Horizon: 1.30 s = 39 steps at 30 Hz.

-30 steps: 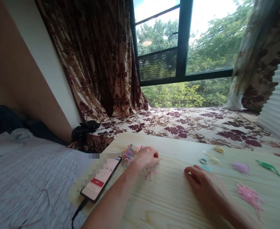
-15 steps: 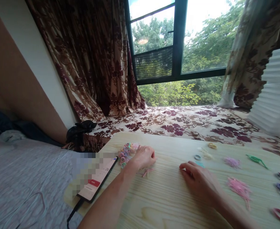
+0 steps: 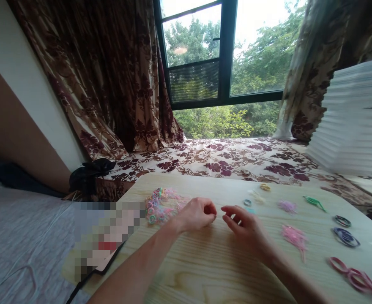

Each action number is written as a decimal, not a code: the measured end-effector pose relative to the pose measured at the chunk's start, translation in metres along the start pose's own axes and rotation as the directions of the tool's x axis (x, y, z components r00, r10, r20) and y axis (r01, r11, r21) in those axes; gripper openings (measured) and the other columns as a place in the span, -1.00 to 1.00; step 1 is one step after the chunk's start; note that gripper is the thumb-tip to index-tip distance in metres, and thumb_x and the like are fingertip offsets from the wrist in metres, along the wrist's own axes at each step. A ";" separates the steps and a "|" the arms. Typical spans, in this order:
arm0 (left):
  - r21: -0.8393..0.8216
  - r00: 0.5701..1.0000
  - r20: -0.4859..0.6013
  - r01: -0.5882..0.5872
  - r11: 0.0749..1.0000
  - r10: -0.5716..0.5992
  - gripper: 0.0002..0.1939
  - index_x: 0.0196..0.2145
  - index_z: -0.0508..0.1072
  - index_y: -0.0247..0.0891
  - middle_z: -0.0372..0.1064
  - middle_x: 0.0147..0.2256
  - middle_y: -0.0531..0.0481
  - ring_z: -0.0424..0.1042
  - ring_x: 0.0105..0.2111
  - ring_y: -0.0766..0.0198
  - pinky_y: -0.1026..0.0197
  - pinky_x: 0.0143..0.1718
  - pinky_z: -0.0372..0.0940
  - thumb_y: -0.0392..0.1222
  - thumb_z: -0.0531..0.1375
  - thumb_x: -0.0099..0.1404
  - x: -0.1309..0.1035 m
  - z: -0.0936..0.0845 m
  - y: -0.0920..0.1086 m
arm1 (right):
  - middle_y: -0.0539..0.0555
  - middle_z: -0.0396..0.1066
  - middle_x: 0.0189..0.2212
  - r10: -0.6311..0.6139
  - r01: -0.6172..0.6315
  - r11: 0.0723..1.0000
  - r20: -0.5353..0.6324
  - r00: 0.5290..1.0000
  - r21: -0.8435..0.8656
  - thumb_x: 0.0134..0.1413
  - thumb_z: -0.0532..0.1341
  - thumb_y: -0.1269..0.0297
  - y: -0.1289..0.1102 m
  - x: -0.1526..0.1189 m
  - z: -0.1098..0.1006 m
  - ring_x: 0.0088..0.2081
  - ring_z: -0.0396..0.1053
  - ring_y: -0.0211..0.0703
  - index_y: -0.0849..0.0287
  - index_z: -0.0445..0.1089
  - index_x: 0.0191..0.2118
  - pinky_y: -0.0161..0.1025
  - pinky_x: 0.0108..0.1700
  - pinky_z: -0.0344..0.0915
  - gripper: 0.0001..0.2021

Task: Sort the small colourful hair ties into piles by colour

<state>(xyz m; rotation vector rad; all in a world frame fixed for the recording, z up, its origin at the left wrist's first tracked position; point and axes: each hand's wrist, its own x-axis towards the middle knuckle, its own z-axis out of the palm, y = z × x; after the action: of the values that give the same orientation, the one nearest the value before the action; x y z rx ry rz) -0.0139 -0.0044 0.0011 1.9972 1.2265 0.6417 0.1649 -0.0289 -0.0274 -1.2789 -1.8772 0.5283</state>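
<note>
My left hand (image 3: 197,214): curled, grip indeterminable; my right hand (image 3: 245,224): open. Mixed bands (image 3: 161,206) near far-left corner of desk (image 3: 186,266).

phone (image 3: 110,258), left side of the table (image 3: 205,266): mostly pixelated, screen's unreadable lol
left hand (image 3: 198,214), above the table: can't tell if it's pinching anything
white pleated thing (image 3: 357,122), beyond table's right: chopped off by frame

No readable text, phone screen (image 3: 120,224) (pixelated), no labels
</note>
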 end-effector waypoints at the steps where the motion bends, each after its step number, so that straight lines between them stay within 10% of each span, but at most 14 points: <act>1: -0.025 1.000 0.015 0.001 1.000 0.000 -0.80 -0.41 0.47 -0.33 0.42 -0.48 0.02 0.37 -0.46 0.34 0.35 -0.44 0.22 -0.23 0.11 0.01 -0.001 0.001 0.001 | 0.04 0.43 -0.47 -0.008 0.008 1.000 0.006 1.000 0.016 0.05 0.09 0.17 0.000 0.000 0.001 -0.54 0.32 -0.25 0.15 0.44 -0.25 -0.33 -0.50 0.25 -0.75; 20: -0.095 1.000 0.000 -0.010 0.995 0.011 -0.80 -0.39 0.48 -0.33 0.43 -0.45 0.01 0.36 -0.43 0.33 0.32 -0.35 0.24 -0.22 0.12 0.03 0.001 0.001 -0.001 | 0.03 0.45 -0.53 0.045 -0.039 0.998 0.155 0.987 -0.043 0.01 0.11 0.20 0.002 0.007 -0.023 -0.49 0.30 -0.24 0.18 0.49 -0.45 -0.31 -0.43 0.20 -0.75; 32: 0.057 0.993 -0.113 0.024 0.998 -0.017 -0.76 -0.41 0.48 -0.32 0.42 -0.50 0.02 0.33 -0.50 0.34 0.33 -0.44 0.17 -0.14 0.07 0.09 0.007 -0.019 -0.015 | 0.00 0.41 -0.63 0.398 -0.289 0.880 0.253 0.882 -0.378 -0.15 0.14 0.12 0.019 0.009 -0.128 -0.55 0.26 -0.24 0.19 0.52 -0.50 -0.34 -0.50 0.12 -0.72; 39: 0.058 0.989 -0.146 0.042 0.997 -0.033 -0.73 -0.42 0.47 -0.31 0.38 -0.52 0.03 0.28 -0.52 0.34 0.33 -0.48 0.13 -0.09 0.07 0.09 0.007 -0.028 -0.018 | 0.01 0.38 -0.67 0.490 -0.334 0.801 0.224 0.843 -0.496 -0.23 0.14 0.21 0.026 0.002 -0.144 -0.56 0.27 -0.23 0.17 0.50 -0.64 -0.33 -0.52 0.10 -0.77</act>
<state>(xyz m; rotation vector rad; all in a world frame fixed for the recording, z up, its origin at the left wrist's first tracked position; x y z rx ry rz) -0.0409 0.0160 0.0050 2.0016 1.3817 0.7505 0.2939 -0.0291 0.0423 -2.0526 -2.0763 0.6042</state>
